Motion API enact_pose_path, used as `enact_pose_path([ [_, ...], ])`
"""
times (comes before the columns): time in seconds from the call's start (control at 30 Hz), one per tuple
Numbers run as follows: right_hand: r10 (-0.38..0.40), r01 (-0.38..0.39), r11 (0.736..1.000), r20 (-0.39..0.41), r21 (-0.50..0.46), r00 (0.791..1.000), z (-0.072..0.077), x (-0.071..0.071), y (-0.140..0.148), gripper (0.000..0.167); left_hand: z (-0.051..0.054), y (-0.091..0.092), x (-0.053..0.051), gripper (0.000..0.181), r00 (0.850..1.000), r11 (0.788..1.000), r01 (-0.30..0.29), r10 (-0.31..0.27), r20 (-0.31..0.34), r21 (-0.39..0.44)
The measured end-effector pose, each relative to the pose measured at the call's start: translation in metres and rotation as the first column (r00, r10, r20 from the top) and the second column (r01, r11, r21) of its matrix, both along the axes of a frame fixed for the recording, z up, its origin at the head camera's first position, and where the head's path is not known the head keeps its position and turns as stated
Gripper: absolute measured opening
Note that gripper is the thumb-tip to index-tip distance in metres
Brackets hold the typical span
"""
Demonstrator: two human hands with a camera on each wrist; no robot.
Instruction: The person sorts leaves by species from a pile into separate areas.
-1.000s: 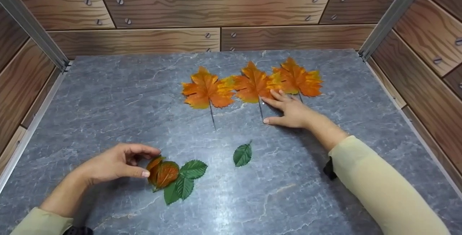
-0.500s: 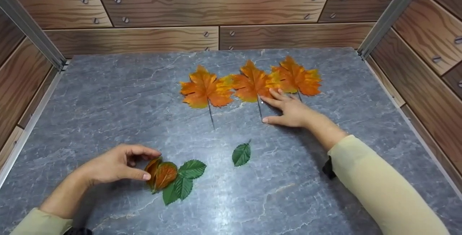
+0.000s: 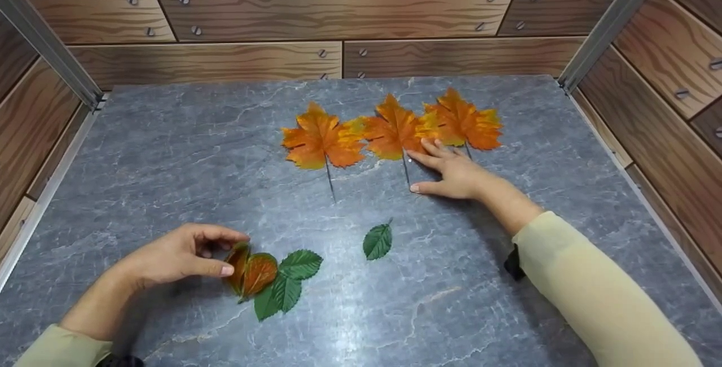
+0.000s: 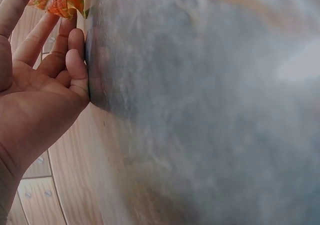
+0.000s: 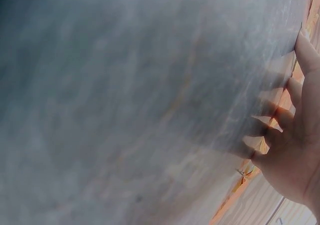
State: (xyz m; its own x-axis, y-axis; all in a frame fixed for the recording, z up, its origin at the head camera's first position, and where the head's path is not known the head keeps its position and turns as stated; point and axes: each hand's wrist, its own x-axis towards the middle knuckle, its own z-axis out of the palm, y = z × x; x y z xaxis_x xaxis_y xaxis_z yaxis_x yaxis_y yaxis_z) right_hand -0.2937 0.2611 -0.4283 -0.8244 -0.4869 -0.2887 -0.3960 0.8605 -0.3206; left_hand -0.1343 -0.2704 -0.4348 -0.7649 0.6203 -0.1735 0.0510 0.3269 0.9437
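Near the front left, my left hand (image 3: 175, 257) holds the edge of a small bunch of orange-green leaves (image 3: 260, 274) between thumb and forefinger, its other fingers curled in. The left wrist view shows orange leaf (image 4: 62, 0) at those fingertips. Toothed green leaves (image 3: 289, 293) lie against the bunch's right side. Farther back, my right hand (image 3: 454, 171) rests with spread fingers on the tabletop. Its fingertips touch the middle orange maple leaf (image 3: 392, 130) and its thin stem. The right maple leaf (image 3: 463, 122) has its stem partly hidden by that hand.
A left maple leaf (image 3: 321, 138) completes the row, its stem pointing toward me. One loose green leaf (image 3: 377, 242) lies mid-table. The grey marbled table (image 3: 186, 158) is enclosed by wood-patterned walls (image 3: 338, 12) with metal corner posts (image 3: 53, 34).
My left thumb has shifted slightly at the orange-green bunch, whose left leaf has tilted a little. The right hand and maple leaves stay put.
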Motion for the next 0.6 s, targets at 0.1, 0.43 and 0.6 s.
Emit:
enact_pose_path([
  [0.1,0.002,-0.002,1.000,-0.003,-0.001,1.000,-0.0005,-0.0004,0.0000,0.091,0.0007,-0.0004,0.0001,0.051,1.000,1.000,-0.012,0.012,0.025,0.009],
  [0.43,0.008,-0.008,1.000,-0.001,-0.009,1.000,-0.0012,-0.0009,0.0003,0.090,0.0045,-0.0020,-0.0008,0.052,0.998,0.998,-0.054,0.053,0.042,0.025],
  [0.6,0.016,-0.016,1.000,-0.008,-0.012,1.000,-0.0015,-0.0007,0.0007,0.091,0.0094,-0.0031,-0.0035,0.054,0.993,0.993,-0.118,0.118,0.029,0.012],
])
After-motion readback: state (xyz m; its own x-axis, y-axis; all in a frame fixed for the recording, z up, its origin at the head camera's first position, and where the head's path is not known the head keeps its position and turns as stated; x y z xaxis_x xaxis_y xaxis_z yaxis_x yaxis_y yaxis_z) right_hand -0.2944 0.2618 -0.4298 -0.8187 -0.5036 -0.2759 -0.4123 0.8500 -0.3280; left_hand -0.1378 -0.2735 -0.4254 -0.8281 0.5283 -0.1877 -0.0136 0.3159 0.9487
